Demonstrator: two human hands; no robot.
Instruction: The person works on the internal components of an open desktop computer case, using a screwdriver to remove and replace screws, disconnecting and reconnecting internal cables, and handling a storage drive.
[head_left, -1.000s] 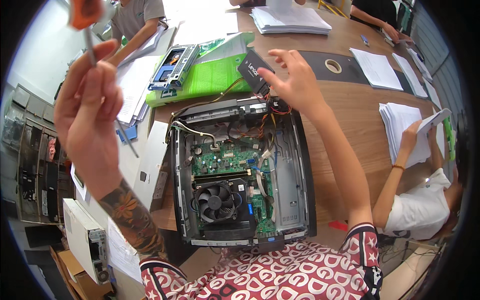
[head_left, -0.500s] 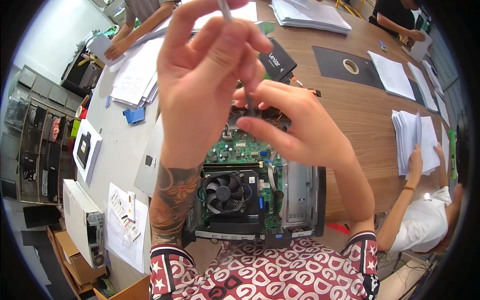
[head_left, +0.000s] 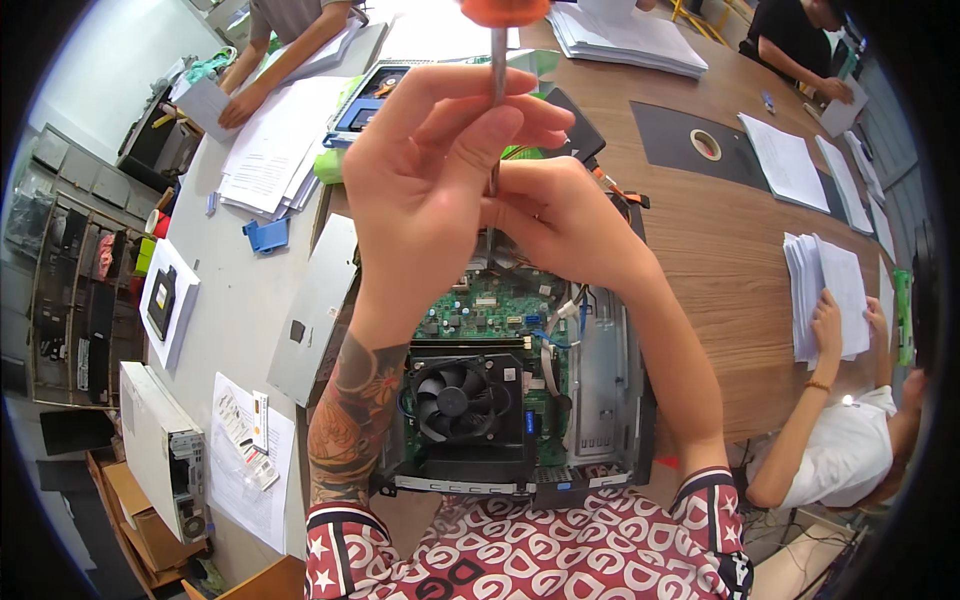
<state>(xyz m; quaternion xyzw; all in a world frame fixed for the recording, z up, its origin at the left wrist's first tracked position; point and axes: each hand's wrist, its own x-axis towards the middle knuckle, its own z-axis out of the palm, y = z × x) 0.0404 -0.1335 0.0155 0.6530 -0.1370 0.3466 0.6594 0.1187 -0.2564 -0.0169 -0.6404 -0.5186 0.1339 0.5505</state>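
Note:
A screwdriver with an orange-red handle (head_left: 505, 10) stands nearly upright over the far part of an opened desktop computer case (head_left: 600, 400). The thumb and fingers of my left hand (head_left: 425, 175) close round its metal shaft (head_left: 498, 72). Lower on that shaft, my right hand (head_left: 580, 220) pinches it between thumb and bent fingers. Below the hands lies the green motherboard (head_left: 485, 300). A black cooling fan (head_left: 452, 400) sits nearest me in the case. My hands partly cover the case's far part, and I cannot make out what the screwdriver's tip touches.
A grey metal panel (head_left: 318, 310) leans at the case's left. Behind my hands are a blue-and-silver drive (head_left: 365, 112) and a black drive (head_left: 575, 125). A white computer tower (head_left: 155, 450) stands far left. Co-workers handle paper stacks (head_left: 825, 295) around the table.
The screwdriver has swung more upright, bringing its handle into view at the top. My left hand has shifted right and down; my right hand has moved slightly left, its fingers more closed.

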